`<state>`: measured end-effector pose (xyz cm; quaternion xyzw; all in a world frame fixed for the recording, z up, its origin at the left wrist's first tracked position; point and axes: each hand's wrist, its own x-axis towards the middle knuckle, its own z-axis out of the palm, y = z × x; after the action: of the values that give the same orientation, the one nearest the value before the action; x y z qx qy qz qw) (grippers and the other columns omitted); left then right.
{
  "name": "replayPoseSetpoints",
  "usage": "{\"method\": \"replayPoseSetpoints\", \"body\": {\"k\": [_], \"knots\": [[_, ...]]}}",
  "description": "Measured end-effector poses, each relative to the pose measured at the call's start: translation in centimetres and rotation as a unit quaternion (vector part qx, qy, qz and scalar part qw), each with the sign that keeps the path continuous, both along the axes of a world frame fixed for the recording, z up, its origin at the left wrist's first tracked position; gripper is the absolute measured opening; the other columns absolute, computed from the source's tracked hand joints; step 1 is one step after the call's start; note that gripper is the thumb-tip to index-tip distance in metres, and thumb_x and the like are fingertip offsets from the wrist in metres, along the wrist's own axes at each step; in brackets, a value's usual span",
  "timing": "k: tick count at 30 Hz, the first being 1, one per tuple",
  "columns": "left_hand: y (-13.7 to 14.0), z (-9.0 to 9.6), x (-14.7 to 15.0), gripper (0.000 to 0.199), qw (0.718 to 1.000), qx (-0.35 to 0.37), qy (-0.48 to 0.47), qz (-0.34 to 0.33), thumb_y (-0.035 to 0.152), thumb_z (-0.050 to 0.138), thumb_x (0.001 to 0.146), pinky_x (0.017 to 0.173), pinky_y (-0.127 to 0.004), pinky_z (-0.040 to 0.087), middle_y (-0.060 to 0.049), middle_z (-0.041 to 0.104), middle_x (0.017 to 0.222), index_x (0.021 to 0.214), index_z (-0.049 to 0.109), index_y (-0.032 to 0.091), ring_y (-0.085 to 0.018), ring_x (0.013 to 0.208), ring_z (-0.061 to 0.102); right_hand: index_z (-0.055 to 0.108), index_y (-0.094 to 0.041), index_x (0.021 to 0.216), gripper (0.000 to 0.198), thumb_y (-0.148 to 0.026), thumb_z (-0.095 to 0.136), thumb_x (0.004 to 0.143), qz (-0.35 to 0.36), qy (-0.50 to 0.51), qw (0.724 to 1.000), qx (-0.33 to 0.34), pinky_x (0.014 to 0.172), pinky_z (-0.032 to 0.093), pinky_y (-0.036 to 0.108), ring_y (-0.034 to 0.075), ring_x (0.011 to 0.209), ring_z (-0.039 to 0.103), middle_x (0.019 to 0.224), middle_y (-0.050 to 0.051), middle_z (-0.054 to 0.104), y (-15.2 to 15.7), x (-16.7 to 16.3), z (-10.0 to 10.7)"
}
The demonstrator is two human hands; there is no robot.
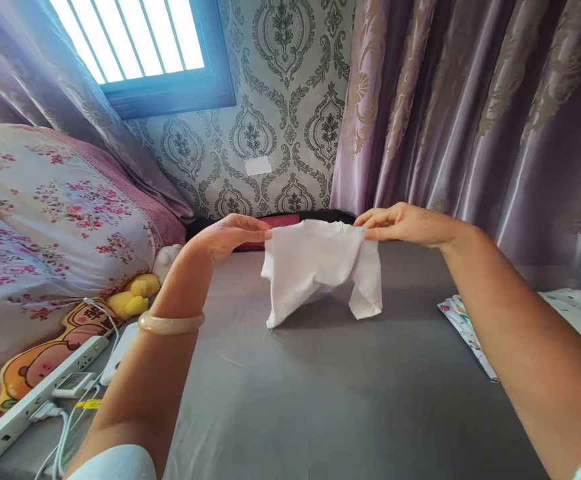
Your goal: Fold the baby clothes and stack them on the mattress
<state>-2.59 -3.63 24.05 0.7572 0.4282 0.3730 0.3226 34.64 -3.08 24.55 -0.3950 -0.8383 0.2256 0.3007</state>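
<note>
A small white long-sleeved shirt point(315, 257) hangs between my two hands above the grey sheet point(350, 393). My left hand point(233, 233) pinches its left shoulder between thumb and fingers. At the opposite shoulder, my right hand point(395, 223) grips the cloth the same way. One sleeve dangles on the right, and the lower left corner reaches down to or just above the sheet; I cannot tell which. Small bluish fasteners show near the neckline on the right. A pale bangle circles my left wrist.
At left lie a white power strip point(40, 407) with plugged-in cables, a flat orange cartoon cushion point(45, 363), yellow plush toys point(133, 297) and a floral quilt point(60, 200). Folded patterned cloth point(470, 333) lies near my right forearm, with another spotted cloth point(578, 317) beyond. Curtains point(460, 120) hang behind.
</note>
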Motion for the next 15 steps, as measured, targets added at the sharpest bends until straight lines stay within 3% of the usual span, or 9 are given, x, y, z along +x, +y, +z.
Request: {"method": "replayPoseSetpoints", "body": {"k": [2, 3, 7, 11, 15], "knots": [[0.0, 0.1, -0.1, 0.033, 0.998, 0.009, -0.049, -0.048, 0.053, 0.078, 0.066, 0.078, -0.041, 0.052, -0.01, 0.074, 0.095, 0.074, 0.076, 0.022, -0.028, 0.096, 0.067, 0.078, -0.028, 0.082, 0.042, -0.068, 0.072, 0.071, 0.047, -0.005, 0.999, -0.026, 0.084, 0.054, 0.037, 0.024, 0.095, 0.066, 0.096, 0.002, 0.073, -0.2, -0.1, 0.2], [0.1, 0.1, -0.1, 0.033, 0.998, 0.011, -0.056, -0.04, 0.054, 0.077, 0.067, 0.076, -0.041, 0.052, -0.01, 0.074, 0.093, 0.075, 0.076, 0.022, -0.028, 0.094, 0.067, 0.079, -0.028, 0.082, 0.043, -0.069, 0.071, 0.071, 0.046, -0.001, 0.998, -0.032, 0.083, 0.054, 0.038, 0.024, 0.094, 0.066, 0.094, 0.002, 0.073, -0.2, -0.1, 0.3], [0.5, 0.0, -0.2, 0.03, 0.998, 0.012, 0.013, 0.067, 0.048, 0.084, 0.059, 0.071, -0.038, 0.051, -0.006, 0.07, 0.071, 0.067, 0.075, 0.021, -0.026, 0.079, 0.066, 0.078, -0.028, 0.075, 0.04, -0.068, 0.077, 0.066, -0.022, 0.024, 0.999, -0.001, 0.079, 0.055, 0.037, 0.024, 0.089, 0.067, 0.086, 0.003, 0.073, 0.1, -0.2, 0.3], [0.8, -0.3, 0.0, 0.034, 0.999, 0.033, -0.034, -0.001, 0.05, 0.08, 0.064, 0.078, -0.039, 0.049, -0.008, 0.072, 0.082, 0.079, 0.076, 0.02, -0.024, 0.085, 0.065, 0.078, -0.027, 0.078, 0.046, -0.071, 0.073, 0.066, 0.003, 0.037, 0.999, -0.031, 0.08, 0.055, 0.039, 0.025, 0.09, 0.067, 0.086, 0.003, 0.073, 0.8, 0.1, -0.3], [1.5, -0.9, 0.4, 0.033, 0.995, 0.033, -0.043, 0.08, 0.048, 0.078, 0.063, 0.068, -0.031, 0.045, -0.003, 0.067, 0.071, 0.074, 0.072, 0.018, -0.018, 0.07, 0.06, 0.076, -0.026, 0.074, 0.042, -0.067, 0.076, 0.066, -0.065, 0.079, 0.995, -0.01, 0.08, 0.054, 0.039, 0.025, 0.086, 0.066, 0.081, 0.003, 0.072, 2.0, -0.1, -1.1]]}}
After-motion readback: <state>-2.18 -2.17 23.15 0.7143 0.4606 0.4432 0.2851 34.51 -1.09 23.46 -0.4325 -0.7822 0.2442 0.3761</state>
